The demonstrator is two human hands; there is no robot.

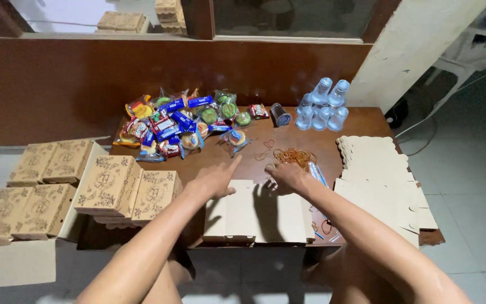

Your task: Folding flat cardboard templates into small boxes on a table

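Reaching over a low brown wooden table (361, 121), the left hand (216, 179) points with its index finger out, holding nothing, above a flat unfolded beige cardboard box (257, 217). The right hand (287, 175) has its fingers bunched at a pile of orange rubber bands (295, 156); whether it pinches one I cannot tell. Closed printed cardboard boxes (125, 188) hide their contents.

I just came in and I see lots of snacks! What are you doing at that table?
A person sits at a low wooden table. The left hand rests on the edge of an unfolded cardboard box, one finger stretched toward the pile of wrapped snacks. The right hand is beside a heap of rubber bands. Finished printed boxes sit on the left, flat box blanks on the right, water cups at the back.
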